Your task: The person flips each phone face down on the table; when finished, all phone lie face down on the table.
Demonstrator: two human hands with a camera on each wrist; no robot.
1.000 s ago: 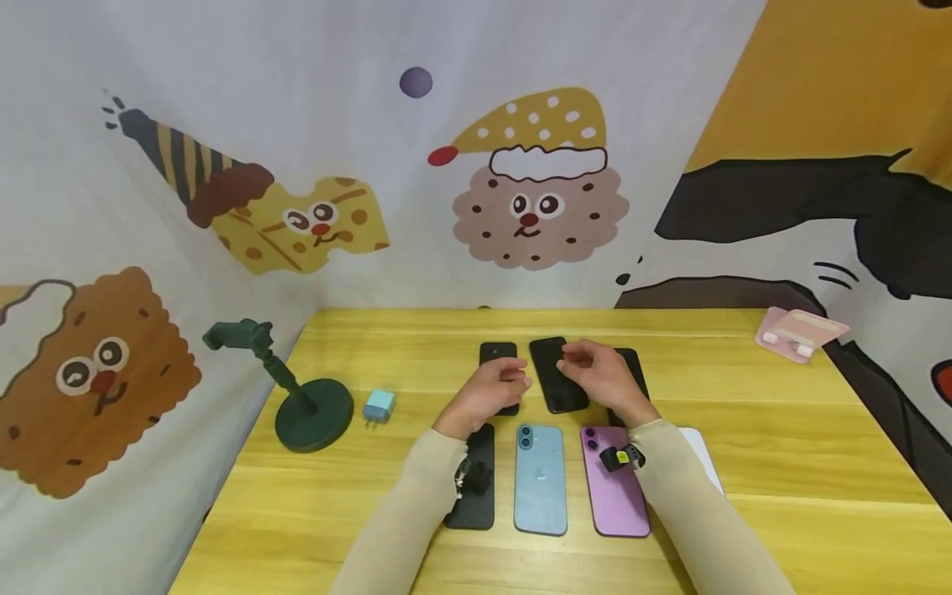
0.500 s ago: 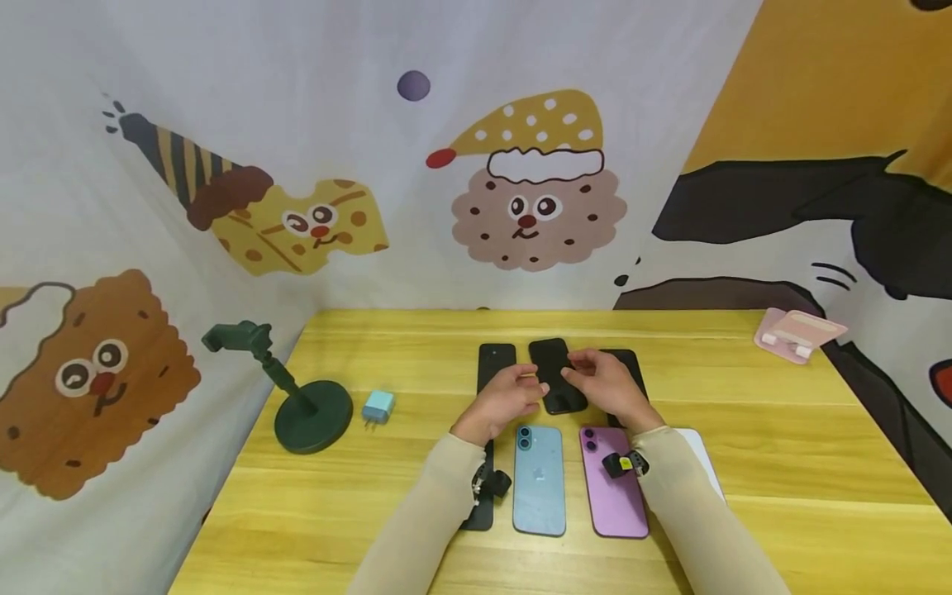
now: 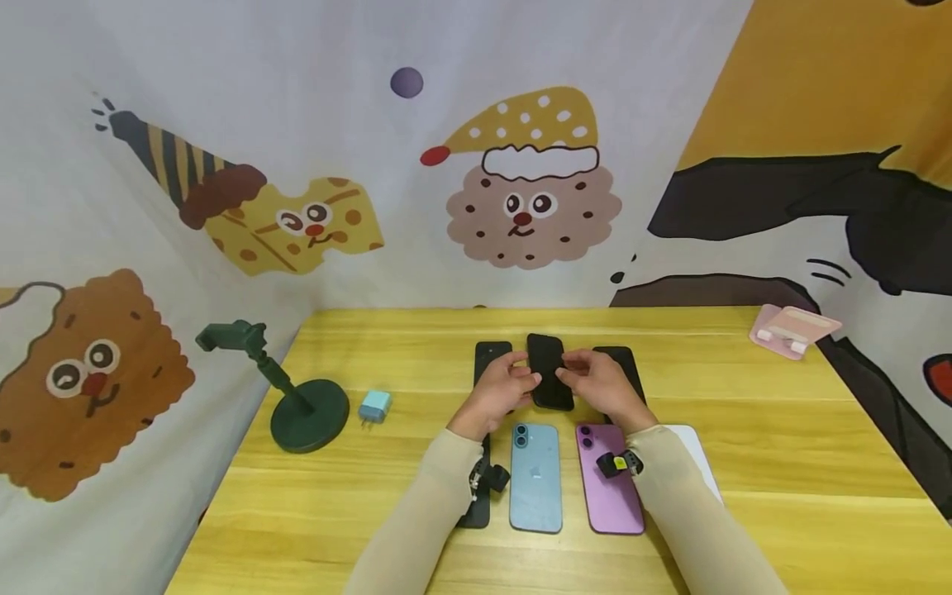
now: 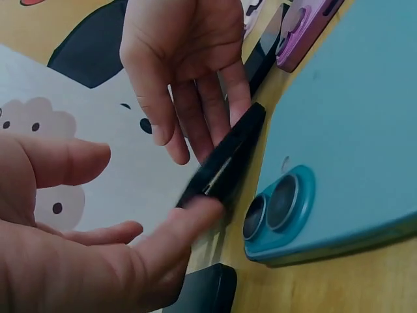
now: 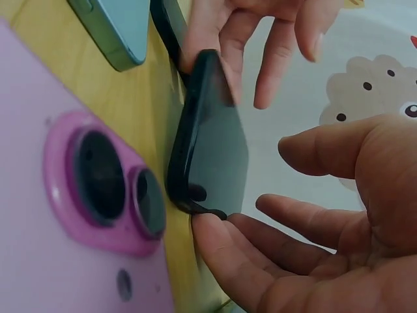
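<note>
A black phone (image 3: 549,372), its dark screen side up, lies between both hands in the back row. In the left wrist view that phone (image 4: 225,156) looks tilted. My left hand (image 3: 497,393) touches its left edge with extended fingers, the thumb standing apart. On the opposite edge, fingertips of my right hand (image 3: 604,385) touch the phone, and that thumb is also away from it. Another black phone (image 3: 492,353) is partly behind the left hand, and a further one (image 3: 623,362) partly behind the right. Nearer me lie a light blue phone (image 3: 535,492) and a pink phone (image 3: 613,500).
A dark phone (image 3: 477,508) lies partly under the left forearm, a white flat item (image 3: 697,454) beside the right sleeve. On the left stand a green holder (image 3: 308,416) and a blue charger plug (image 3: 375,405). A pink stand (image 3: 796,330) is at back right.
My left hand has come in from the left to the black phone's edge. The right hand has closed up to the other edge. The phone has shifted slightly left.
</note>
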